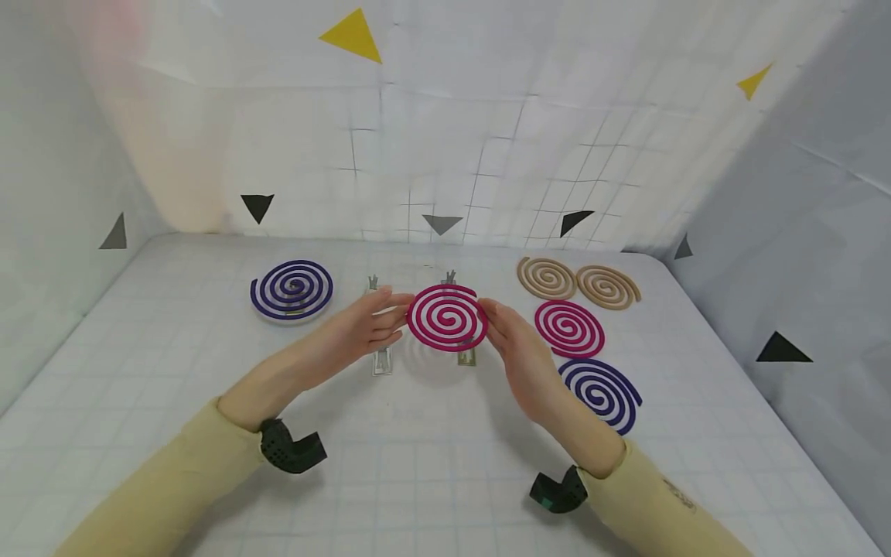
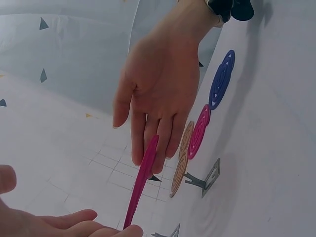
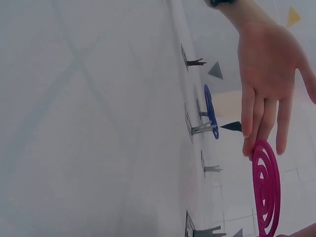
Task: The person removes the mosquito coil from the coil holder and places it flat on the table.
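Observation:
A pink mosquito coil (image 1: 448,318) is held level above the table between both hands. My left hand (image 1: 369,323) touches its left edge with outstretched fingers, and in the right wrist view the left palm (image 3: 269,64) is exposed. At the opposite edge, my right hand (image 1: 522,356) presses with its fingertips; its fingers look straight in the left wrist view. Small metal stands (image 1: 382,362) are on the table below and behind the coil, partly hidden by it and the left hand. On the left, a dark blue coil (image 1: 292,290) rests raised on a stand.
To the right lie two tan coils (image 1: 547,278), a second pink coil (image 1: 569,329) and another dark blue coil (image 1: 600,394), partly behind my right forearm. White sheeting with yellow and black triangles (image 1: 257,207) encloses the white table (image 1: 418,480) at the back and sides.

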Demonstrator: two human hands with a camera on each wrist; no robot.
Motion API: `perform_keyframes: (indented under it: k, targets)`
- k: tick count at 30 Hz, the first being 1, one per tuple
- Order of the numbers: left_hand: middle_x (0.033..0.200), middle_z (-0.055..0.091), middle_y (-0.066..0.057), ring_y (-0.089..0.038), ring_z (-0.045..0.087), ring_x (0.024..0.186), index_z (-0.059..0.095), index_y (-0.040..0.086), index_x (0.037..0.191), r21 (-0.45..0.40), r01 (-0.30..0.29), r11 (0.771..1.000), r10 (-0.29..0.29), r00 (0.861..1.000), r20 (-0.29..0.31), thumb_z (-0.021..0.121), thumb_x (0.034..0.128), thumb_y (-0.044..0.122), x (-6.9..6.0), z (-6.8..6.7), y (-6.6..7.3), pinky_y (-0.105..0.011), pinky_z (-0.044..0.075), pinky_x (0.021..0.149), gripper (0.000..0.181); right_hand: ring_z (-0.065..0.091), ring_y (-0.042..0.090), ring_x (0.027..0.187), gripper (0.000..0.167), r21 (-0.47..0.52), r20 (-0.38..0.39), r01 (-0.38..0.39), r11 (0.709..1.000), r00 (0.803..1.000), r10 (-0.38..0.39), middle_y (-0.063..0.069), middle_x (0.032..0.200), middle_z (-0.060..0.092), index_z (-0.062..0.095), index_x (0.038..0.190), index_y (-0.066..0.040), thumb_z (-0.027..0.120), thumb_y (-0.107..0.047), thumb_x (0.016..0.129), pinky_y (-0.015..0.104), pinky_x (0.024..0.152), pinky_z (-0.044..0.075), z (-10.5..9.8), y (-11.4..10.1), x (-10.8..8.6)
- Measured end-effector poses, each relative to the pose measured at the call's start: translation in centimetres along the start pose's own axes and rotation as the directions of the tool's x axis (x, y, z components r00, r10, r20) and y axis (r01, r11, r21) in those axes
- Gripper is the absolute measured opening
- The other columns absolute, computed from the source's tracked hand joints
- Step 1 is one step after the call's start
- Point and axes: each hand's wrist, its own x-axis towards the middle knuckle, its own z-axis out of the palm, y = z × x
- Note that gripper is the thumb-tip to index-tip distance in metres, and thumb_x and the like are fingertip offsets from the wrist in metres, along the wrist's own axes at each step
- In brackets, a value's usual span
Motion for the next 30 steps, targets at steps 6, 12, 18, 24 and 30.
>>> perform_keyframes:
  k: [6, 12, 18, 24, 30]
  targets:
    - [0.165, 0.025, -0.010, -0.025, 0.022, 0.153, 0.020, 0.006, 0.158, 0.019, 0.014, 1.000, -0.014, 1.000, -0.013, 0.025, 0.1053, 0.052, 1.1, 1.4, 0.3, -0.043, 0.020, 0.125, 0.070, 0.028, 0.020, 0.151, 0.055, -0.024, -0.017, 0.003, 1.000, 1.000, -0.003, 0.001, 0.163, 0.031, 0.032, 0.156, -0.010, 0.027, -0.040, 0.110, 0.041, 0.126, 0.014, -1.5, -0.5, -0.1]
    - [0.164, 0.027, -0.008, -0.023, 0.024, 0.152, 0.021, 0.007, 0.158, 0.039, 0.020, 0.999, -0.019, 0.999, -0.027, 0.027, 0.1050, 0.053, 2.5, 2.9, 0.6, -0.039, 0.022, 0.124, 0.070, 0.027, 0.022, 0.151, 0.057, -0.033, -0.024, 0.000, 0.999, 1.000, 0.000, 0.005, 0.163, 0.031, 0.028, 0.157, -0.007, 0.028, -0.039, 0.110, 0.041, 0.126, 0.013, -3.3, -1.2, -0.3]
    - [0.165, 0.025, -0.008, -0.022, 0.025, 0.152, 0.020, 0.006, 0.158, 0.052, -0.009, 0.999, 0.010, 1.000, -0.026, 0.028, 0.1052, 0.050, 3.9, 4.1, 0.6, -0.038, 0.024, 0.123, 0.069, 0.026, 0.024, 0.152, 0.059, -0.067, -0.028, 0.003, 0.998, 1.000, -0.005, 0.007, 0.163, 0.031, 0.027, 0.157, -0.007, 0.029, -0.041, 0.109, 0.042, 0.127, 0.010, -4.9, -1.8, -0.5]
    - [0.163, 0.030, -0.010, -0.022, 0.027, 0.151, 0.020, 0.004, 0.158, 0.032, -0.018, 0.999, 0.019, 0.999, -0.029, 0.030, 0.1053, 0.049, 5.4, 5.3, 0.4, -0.037, 0.025, 0.123, 0.070, 0.024, 0.024, 0.152, 0.057, -0.061, -0.021, 0.014, 0.998, 1.000, -0.015, 0.008, 0.164, 0.029, 0.027, 0.157, -0.007, 0.025, -0.039, 0.110, 0.045, 0.126, 0.010, -6.5, -2.1, -0.7]
    - [0.162, 0.032, -0.010, -0.021, 0.028, 0.151, 0.023, 0.003, 0.158, 0.016, -0.011, 1.000, 0.012, 0.999, -0.041, 0.032, 0.1049, 0.049, 7.1, 6.6, 0.1, -0.036, 0.026, 0.123, 0.070, 0.020, 0.027, 0.153, 0.059, -0.080, -0.006, 0.060, 0.995, 0.998, -0.060, 0.011, 0.165, 0.024, 0.026, 0.157, -0.003, 0.023, -0.040, 0.111, 0.043, 0.126, 0.006, -8.2, -2.1, -0.9]
